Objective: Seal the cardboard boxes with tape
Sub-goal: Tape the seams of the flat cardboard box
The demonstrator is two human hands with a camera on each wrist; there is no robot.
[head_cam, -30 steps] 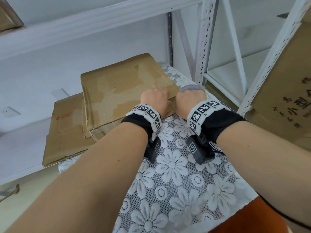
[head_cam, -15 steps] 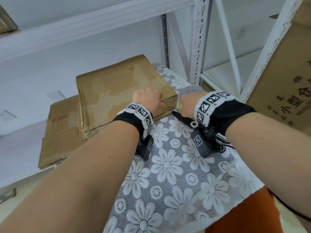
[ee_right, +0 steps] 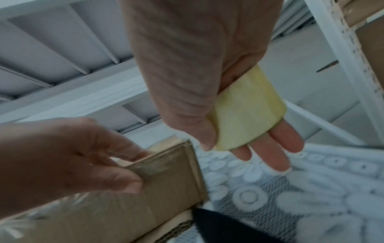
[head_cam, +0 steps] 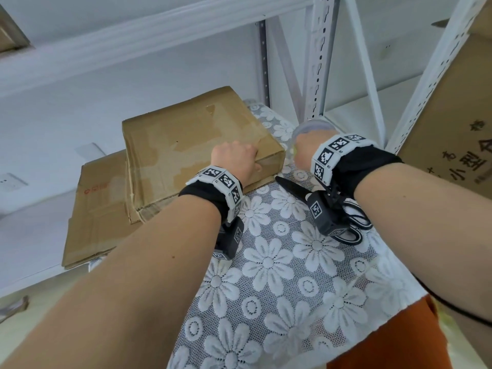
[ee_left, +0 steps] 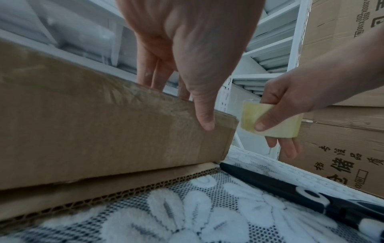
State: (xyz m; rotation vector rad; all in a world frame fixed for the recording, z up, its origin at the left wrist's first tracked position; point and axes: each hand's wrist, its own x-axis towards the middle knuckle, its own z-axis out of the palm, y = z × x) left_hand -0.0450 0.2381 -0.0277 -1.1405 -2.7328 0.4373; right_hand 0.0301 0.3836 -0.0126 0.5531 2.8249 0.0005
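A flat cardboard box with shiny clear tape on its top lies at the back of the lace-covered table. My left hand rests over its near right corner, fingers laid on the top. The thumb presses the taped front side. Just right of that corner, off the box, my right hand grips a yellowish tape roll, thumb on its outer face and fingers through its core. The same tape roll shows in the right wrist view. I cannot make out any tape strip between roll and box.
Black scissors lie on the lace cloth under my right wrist. A flattened carton sits under and left of the box. White shelf posts stand behind, and a large printed carton stands at the right.
My right hand has drawn the tape roll rightward, away from the box's corner, uncovering the scissors. My left hand has stayed on the corner.
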